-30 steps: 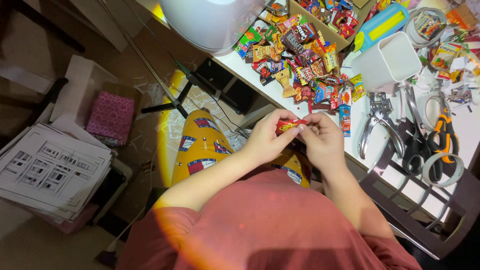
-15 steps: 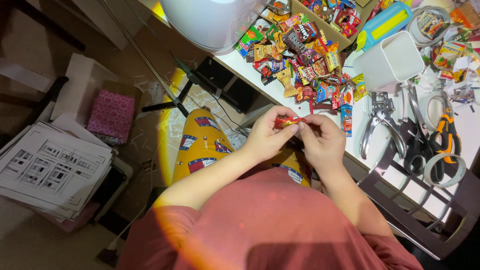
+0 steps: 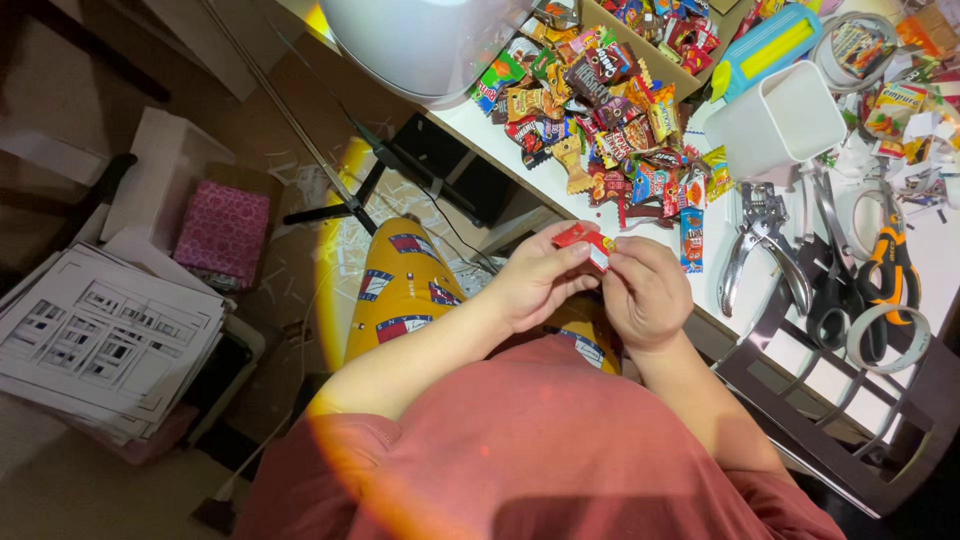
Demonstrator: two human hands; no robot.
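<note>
- Head view: left hand (image 3: 535, 285) and right hand (image 3: 645, 295) both pinch a small red candy wrapper (image 3: 585, 240) between fingertips, held at the white table (image 3: 935, 265) edge above the lap;
- just beyond, a heap of wrapped candies (image 3: 600, 120);
- farther right, a white cup (image 3: 775, 125), metal punch pliers (image 3: 760, 250), orange-handled scissors (image 3: 885, 270).

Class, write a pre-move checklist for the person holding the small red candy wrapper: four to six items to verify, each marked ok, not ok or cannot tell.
1. Red candy wrapper pinched by left hand: ok.
2. Right hand also on wrapper: ok.
3. Wrapper already torn open: cannot tell.
4. Wrapper held clear of the candy pile: ok.
5. Scissors lying apart from both hands: ok.
</note>
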